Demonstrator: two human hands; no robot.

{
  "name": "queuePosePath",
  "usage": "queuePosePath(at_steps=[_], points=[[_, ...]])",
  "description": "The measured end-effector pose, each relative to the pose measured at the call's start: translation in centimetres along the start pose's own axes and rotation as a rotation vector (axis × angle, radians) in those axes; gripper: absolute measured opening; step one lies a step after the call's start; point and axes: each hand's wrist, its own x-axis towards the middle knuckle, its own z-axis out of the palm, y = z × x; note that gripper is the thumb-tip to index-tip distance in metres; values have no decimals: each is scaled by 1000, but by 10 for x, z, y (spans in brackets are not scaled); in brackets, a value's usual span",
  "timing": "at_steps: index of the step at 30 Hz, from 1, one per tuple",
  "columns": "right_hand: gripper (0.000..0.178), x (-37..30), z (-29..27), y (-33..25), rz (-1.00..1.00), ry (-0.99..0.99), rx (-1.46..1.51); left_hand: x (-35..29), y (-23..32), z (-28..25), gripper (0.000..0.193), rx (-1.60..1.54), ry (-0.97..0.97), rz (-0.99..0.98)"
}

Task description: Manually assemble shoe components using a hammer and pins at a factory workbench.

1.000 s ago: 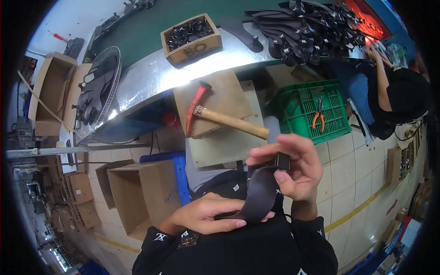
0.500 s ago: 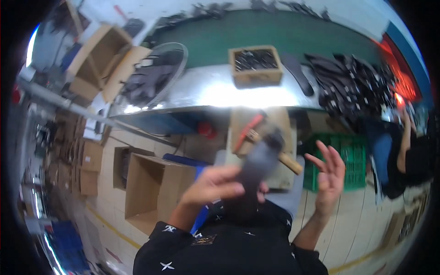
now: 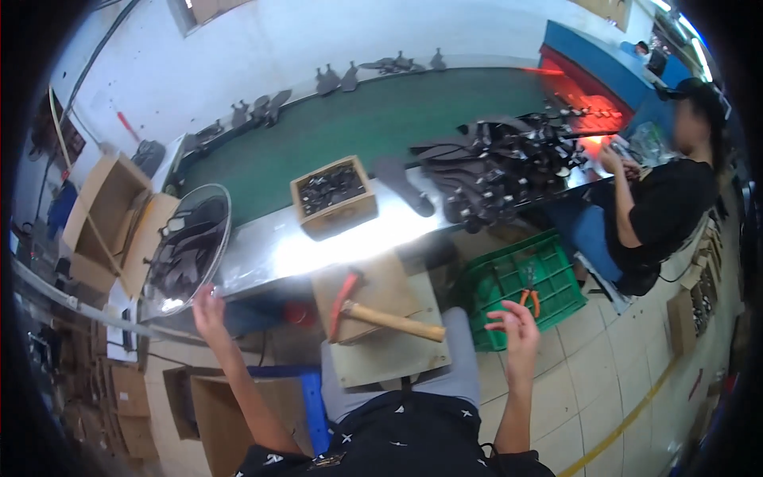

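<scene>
Apparently holding nothing: with the left hand (image 3: 209,316) open, fingers loosely parted by the rim of the oval basket (image 3: 228,238) of dark sole-shaped pieces (image 3: 187,254) at frame left, contact impossible to tell; with the right hand (image 3: 515,332) half open, in front of the green crate (image 3: 559,296) right of centre. With the hammer (image 3: 385,317) on the brown board (image 3: 401,278) at lower centre, handle toward frame right, probably for easy grasping. Unable to make out any lettering on the wooden box (image 3: 342,222) above, apparently near the table's (image 3: 258,253) edge for reach.
</scene>
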Motion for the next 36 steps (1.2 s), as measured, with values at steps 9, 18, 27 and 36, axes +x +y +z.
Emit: queuePosePath(at_steps=[9, 18, 27, 36], points=[[46, 315, 57, -69, -907, 259, -946, -136, -7, 64, 26, -134, -439, -338], [19, 241, 160, -150, -278, -266, 109, -134, 68, 32, 27, 611, -250, 456], [41, 6, 182, -140, -182, -1364, 140, -132, 91, 99, 67, 118, -419, 760], [61, -8, 88, 22, -512, -578, -1118, -146, 136, 83, 85, -508, -242, 115]])
